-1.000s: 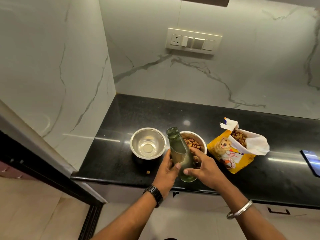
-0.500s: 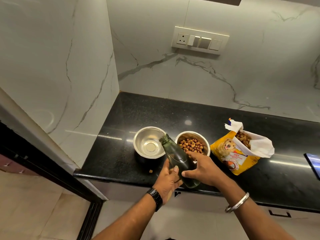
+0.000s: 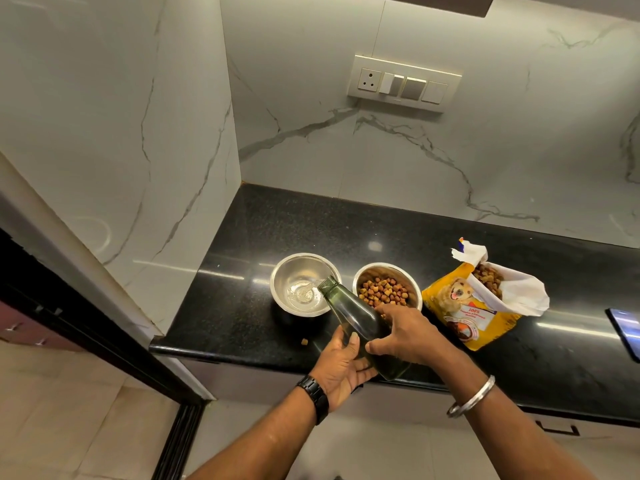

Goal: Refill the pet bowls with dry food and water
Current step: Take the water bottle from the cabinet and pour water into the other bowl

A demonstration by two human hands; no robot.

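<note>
On the black tabletop, both hands are wrapped around a green bottle, left hand underneath, right hand on top, tipping water into the steel bowl; kibble bowl sits just beside it.

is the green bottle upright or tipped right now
Tipped. The green bottle, held by the left hand and right hand, slants mouth-down over the steel bowl, water streaming in.

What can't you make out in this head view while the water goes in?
- Bottle lower body: covered by left hand and right hand; remaining water unreadable.
- Phone: cut by right edge.
- Food bag print: too small.
- Water bowl level: glare hides it.
</note>
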